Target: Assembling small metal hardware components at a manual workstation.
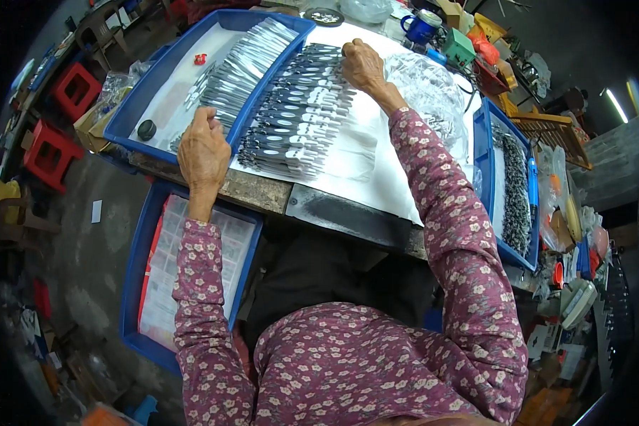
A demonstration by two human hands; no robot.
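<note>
My left hand (204, 150) is closed, fingertips pinched together, over the near edge of a blue tray (136, 147). Whatever it may hold is too small to make out. Many slim silver metal pieces (245, 71) lie side by side in that tray, just beyond my fingers. To the right of the tray, dense rows of slim black-and-silver pieces (291, 117) with white ovals cover part of the white sheet (376, 177). At the far right end of these rows, my right hand (364, 65) is closed with bent fingers. Its fingertips hide anything between them.
A small black round piece (146, 130) and a red piece (200, 59) lie in the tray. Clear plastic bags (426, 89) sit right of my right hand. Another blue tray (522, 252) holds dark bristly pieces at right. A blue bin (131, 312) stands below the table at left.
</note>
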